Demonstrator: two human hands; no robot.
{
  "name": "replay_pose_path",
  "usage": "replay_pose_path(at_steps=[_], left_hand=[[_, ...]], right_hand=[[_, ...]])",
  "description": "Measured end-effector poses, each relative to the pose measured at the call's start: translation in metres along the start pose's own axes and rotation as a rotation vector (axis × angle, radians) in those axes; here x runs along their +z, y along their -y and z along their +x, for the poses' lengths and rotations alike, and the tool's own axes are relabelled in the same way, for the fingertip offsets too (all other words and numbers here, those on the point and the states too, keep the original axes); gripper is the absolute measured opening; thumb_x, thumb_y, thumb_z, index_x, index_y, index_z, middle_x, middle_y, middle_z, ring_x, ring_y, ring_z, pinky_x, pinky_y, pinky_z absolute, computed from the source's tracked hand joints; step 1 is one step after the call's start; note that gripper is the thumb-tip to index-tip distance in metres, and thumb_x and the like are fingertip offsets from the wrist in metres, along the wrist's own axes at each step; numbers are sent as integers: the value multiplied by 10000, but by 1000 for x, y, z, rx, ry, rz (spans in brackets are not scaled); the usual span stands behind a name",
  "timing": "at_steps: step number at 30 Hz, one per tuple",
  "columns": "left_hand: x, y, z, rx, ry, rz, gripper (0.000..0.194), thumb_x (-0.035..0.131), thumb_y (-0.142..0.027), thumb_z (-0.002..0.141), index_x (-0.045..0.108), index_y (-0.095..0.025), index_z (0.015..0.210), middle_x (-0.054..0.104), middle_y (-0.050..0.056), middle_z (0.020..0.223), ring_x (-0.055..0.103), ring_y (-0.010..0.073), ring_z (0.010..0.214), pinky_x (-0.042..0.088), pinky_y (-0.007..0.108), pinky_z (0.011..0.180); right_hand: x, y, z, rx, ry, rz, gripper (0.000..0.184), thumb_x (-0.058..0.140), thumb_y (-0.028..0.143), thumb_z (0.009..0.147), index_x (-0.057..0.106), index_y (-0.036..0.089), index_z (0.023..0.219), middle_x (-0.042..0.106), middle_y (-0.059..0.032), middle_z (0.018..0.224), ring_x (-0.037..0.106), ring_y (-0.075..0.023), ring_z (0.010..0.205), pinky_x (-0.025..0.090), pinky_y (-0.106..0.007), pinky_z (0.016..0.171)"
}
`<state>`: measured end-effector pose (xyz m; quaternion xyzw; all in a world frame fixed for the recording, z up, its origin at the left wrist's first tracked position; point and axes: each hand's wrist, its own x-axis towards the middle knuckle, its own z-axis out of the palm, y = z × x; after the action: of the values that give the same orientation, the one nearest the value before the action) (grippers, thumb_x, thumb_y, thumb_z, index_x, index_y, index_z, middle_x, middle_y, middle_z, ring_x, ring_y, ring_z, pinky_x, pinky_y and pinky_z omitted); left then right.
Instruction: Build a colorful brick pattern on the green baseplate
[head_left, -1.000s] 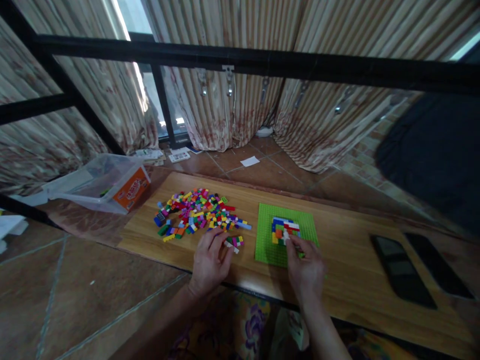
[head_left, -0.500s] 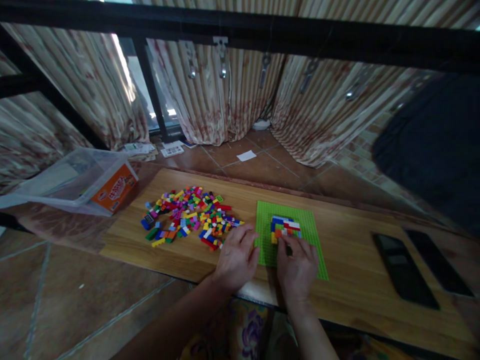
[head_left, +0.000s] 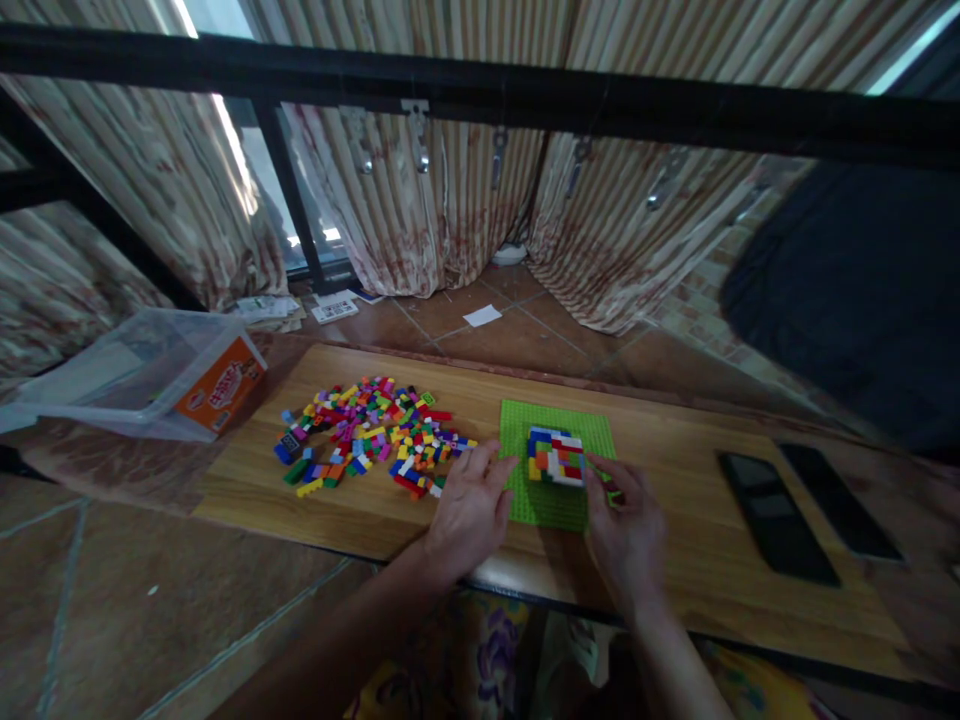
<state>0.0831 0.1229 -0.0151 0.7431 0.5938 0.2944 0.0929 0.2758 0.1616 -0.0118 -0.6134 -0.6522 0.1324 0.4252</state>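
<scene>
A small structure of building bricks (head_left: pixel 555 457), in blue, white, red, orange and yellow, stands on a green studded baseplate (head_left: pixel 517 420). My right hand (head_left: pixel 628 525) is at the structure's right side, its thumb and index finger bent into a pinch. The fingertips are close against the bricks, and whether a small piece lies between them is too unclear to make out. At the baseplate's left edge rests my left hand (head_left: pixel 469 510), fingers stretched and slightly apart, holding nothing. Just beyond its fingers lies a pile of loose bricks (head_left: pixel 382 430) in many colours.
A clear plastic box (head_left: pixel 150 370) with an orange label sits past the left end of the wooden table (head_left: pixel 697 500). Two dark flat phone-like objects (head_left: pixel 776 520) lie at the right. Striped curtains (head_left: pixel 465 200) hang behind, below a dark bar (head_left: pixel 480 95).
My right hand has moved from the front of the brick structure to its right side, uncovering its front row. My left hand stays nearly in place. The view has shifted slightly.
</scene>
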Motion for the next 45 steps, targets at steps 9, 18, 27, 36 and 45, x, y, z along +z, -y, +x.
replay_pose_path(at_steps=[9, 18, 27, 36, 45], left_hand=[[20, -20, 27, 125, 197, 299, 511, 526, -177, 851, 465, -254, 1352, 419, 134, 1413, 471, 300, 1167, 429, 462, 949], [16, -26, 32, 206, 242, 505, 399, 476, -142, 883, 526, -215, 1272, 476, 124, 1381, 490, 284, 1156, 429, 461, 939], [23, -33, 38, 377, 225, 625, 339, 370, -74, 924, 569, -89, 1198, 554, 146, 1278, 504, 249, 1141, 417, 440, 976], [15, -23, 23, 120, 152, 362, 585, 449, -64, 825, 386, -164, 1398, 467, 140, 1403, 455, 276, 1239, 406, 467, 1024], [-42, 17, -47, -105, -111, 127, 471, 467, -89, 845, 480, -178, 1308, 544, 103, 1300, 477, 242, 1215, 430, 451, 1049]], right_hand=[[-32, -38, 42, 39, 318, -107, 323, 518, 411, 786, 729, 180, 862, 714, -76, 845, 621, -182, 658, 475, -309, 636], [-8, -53, 25, 120, 376, -17, 353, 505, 432, 804, 729, 187, 927, 733, -90, 958, 665, -235, 845, 491, -364, 788], [-5, -45, 27, 106, 383, -13, 374, 492, 444, 813, 724, 176, 932, 732, -97, 943, 665, -219, 784, 494, -339, 742], [-7, -48, 25, 48, 353, -103, 385, 457, 441, 834, 721, 191, 960, 732, -99, 977, 665, -234, 799, 493, -358, 747], [-17, -54, 27, -21, 309, -144, 416, 451, 474, 826, 712, 175, 949, 717, -109, 937, 654, -233, 737, 493, -351, 700]])
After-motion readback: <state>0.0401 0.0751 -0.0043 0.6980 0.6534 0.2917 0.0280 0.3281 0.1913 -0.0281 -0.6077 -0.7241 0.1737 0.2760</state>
